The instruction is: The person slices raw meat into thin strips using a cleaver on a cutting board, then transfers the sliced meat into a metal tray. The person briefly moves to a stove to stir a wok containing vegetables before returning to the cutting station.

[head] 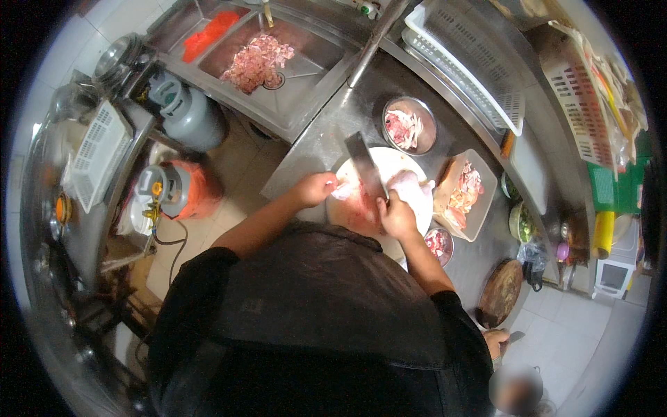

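A cleaver (366, 164) is held by its handle in my right hand (400, 216), its broad blade lying across the round white cutting board (385, 156). The board's near left part is stained red. My left hand (315, 189) is closed at the board's left edge on a small pale piece of raw meat (341, 190). A larger piece of raw poultry (409, 187) lies on the board, right of the blade. Just beyond the board, a round metal bowl (409, 125) holds pale and red poultry parts. To the right stands a plastic tub (482, 208) of raw pieces.
A smaller metal bowl (440, 245) of meat sits close by my right forearm. Chopped meat (258, 62) lies in the steel sink (312, 99). Farther right is a round wooden block (500, 294); beside it another person's hand (495, 341) holds a blade. Gas cylinders (193, 117) stand at left.
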Tool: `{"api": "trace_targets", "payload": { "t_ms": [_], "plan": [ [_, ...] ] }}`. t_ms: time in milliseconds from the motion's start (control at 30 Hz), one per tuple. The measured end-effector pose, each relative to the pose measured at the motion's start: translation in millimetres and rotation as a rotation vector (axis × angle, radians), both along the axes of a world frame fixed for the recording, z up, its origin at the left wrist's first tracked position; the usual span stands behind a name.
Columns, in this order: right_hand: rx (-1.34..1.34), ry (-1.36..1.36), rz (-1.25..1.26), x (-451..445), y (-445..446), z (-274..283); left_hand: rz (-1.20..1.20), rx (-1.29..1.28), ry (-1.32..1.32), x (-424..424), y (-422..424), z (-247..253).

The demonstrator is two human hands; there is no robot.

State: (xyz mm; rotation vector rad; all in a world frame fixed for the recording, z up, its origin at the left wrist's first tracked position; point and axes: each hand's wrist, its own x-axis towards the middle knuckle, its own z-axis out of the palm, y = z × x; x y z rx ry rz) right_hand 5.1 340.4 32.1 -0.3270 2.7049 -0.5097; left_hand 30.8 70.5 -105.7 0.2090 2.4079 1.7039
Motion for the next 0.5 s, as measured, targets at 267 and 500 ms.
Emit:
{"api": "trace_targets", "payload": {
  "t_ms": [267, 500],
  "plan": [
    [-0.264, 0.445, -0.027, 31, -25, -52, 0.171, 0.057, -0.182, 2, 9, -41],
    [-0.076, 0.210, -0.017, 14, -18, 20, 0.298, 0.408, -0.458, 15, 16, -55]
  ]
}}
